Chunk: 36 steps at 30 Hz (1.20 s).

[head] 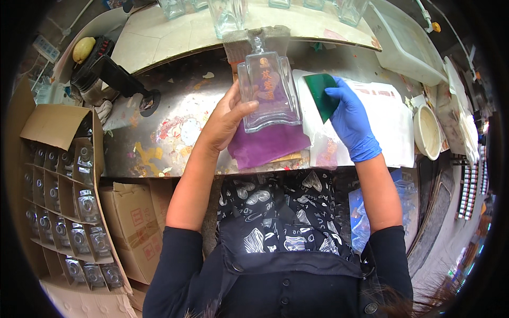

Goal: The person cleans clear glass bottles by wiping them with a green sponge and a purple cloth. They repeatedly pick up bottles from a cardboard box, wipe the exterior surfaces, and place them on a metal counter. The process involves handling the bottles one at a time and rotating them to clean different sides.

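Observation:
A clear glass bottle (274, 113) with orange lettering on its front lies in the grip of my bare left hand (234, 115), the thumb over its lower left side. The bottle's neck points away from me. Below it a purple cloth (270, 147) is spread near the front edge of the workbench (183, 107). In a blue glove, my right hand (352, 115) pinches a dark green flat blade (323, 95), which looks like a squeegee or scraper. That hand is over white paper sheets (381, 119), to the right of the bottle and apart from it.
On the left, a divided cardboard box (93, 159) holds several glass bottles. More bottles (226, 18) stand on a board (159, 35) at the back. A black stand (119, 75) is at the back left. A round bowl (427, 133) and a translucent plastic bin (405, 43) are at right.

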{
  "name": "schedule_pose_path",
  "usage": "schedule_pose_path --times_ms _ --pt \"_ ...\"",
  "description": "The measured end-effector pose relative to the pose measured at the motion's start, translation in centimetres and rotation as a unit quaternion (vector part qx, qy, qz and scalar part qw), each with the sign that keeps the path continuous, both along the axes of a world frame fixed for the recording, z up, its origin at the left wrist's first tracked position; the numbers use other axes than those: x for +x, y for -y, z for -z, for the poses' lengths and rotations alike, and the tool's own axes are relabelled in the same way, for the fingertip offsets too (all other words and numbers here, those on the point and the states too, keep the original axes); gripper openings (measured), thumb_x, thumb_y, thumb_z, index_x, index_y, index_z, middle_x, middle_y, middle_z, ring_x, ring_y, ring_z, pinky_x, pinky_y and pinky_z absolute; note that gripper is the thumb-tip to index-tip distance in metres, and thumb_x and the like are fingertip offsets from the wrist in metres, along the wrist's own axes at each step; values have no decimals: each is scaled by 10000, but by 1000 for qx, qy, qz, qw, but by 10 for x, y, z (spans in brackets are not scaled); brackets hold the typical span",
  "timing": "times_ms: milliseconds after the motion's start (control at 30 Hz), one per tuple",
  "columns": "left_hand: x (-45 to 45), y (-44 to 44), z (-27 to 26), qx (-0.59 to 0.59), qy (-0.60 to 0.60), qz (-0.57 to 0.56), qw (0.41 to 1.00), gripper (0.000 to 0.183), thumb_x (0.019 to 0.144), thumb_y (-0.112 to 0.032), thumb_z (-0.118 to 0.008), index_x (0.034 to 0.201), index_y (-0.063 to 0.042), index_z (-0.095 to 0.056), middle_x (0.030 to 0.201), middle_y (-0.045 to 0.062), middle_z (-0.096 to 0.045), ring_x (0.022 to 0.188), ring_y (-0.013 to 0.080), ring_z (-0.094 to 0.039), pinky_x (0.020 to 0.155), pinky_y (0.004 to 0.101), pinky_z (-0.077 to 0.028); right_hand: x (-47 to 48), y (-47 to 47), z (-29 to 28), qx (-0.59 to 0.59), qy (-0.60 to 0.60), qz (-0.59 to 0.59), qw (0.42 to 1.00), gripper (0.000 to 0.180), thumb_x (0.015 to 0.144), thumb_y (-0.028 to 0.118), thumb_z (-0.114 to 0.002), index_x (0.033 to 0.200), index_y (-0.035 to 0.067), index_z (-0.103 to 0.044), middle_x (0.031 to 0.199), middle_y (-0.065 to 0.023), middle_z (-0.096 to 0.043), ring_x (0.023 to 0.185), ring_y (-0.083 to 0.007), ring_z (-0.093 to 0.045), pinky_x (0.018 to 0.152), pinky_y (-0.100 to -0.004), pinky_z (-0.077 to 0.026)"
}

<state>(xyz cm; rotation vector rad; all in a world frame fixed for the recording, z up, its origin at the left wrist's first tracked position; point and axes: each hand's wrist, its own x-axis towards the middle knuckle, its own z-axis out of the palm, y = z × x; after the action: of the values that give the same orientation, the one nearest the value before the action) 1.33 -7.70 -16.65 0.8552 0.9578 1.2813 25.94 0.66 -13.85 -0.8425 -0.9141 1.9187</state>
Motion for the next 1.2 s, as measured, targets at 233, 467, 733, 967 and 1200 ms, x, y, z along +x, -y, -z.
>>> schedule_pose_path --times_ms 233,467,733,967,1200 --pt "1 1 6 0 2 -2 1000 844 786 -100 -704 1468 -3 -217 1391 164 -408 1257 239 -445 1052 341 -358 -25 9 -21 362 236 -148 890 293 869 168 -653 1128 42 -599 944 -57 -624 892 -148 -597 817 -274 -480" --pt "-3 1 2 13 40 25 999 774 878 -235 -639 1473 0 -203 1399 148 -406 1286 223 -416 1066 341 -342 -82 -62 -43 620 234 -12 749 165 838 104 -646 986 30 -649 853 -113 -628 783 -263 -625 723 -337 -503" --pt "-16 -8 7 -24 93 -1 995 806 967 -574 -342 1430 75 -225 1408 208 -374 1322 264 -382 1119 370 -302 -22 28 -22 688 270 -298 604 215 794 100 -677 1007 119 -659 894 -95 -643 814 -264 -638 728 -367 -522" --pt "-19 -33 -8 -42 37 14 998 749 967 -579 -338 1370 52 -358 1312 187 -480 1261 241 -453 1079 359 -363 -77 -70 -39 699 246 -8 671 159 795 134 -684 935 61 -666 825 -116 -625 739 -293 -620 686 -343 -508" --pt "-21 -41 -13 -71 -56 0 996 492 855 -250 -673 1256 -17 -507 1085 98 -637 919 201 -651 808 350 -538 -35 -29 -60 752 284 58 592 381 702 -92 -709 1062 29 -676 940 -121 -667 851 -273 -629 731 -342 -506"
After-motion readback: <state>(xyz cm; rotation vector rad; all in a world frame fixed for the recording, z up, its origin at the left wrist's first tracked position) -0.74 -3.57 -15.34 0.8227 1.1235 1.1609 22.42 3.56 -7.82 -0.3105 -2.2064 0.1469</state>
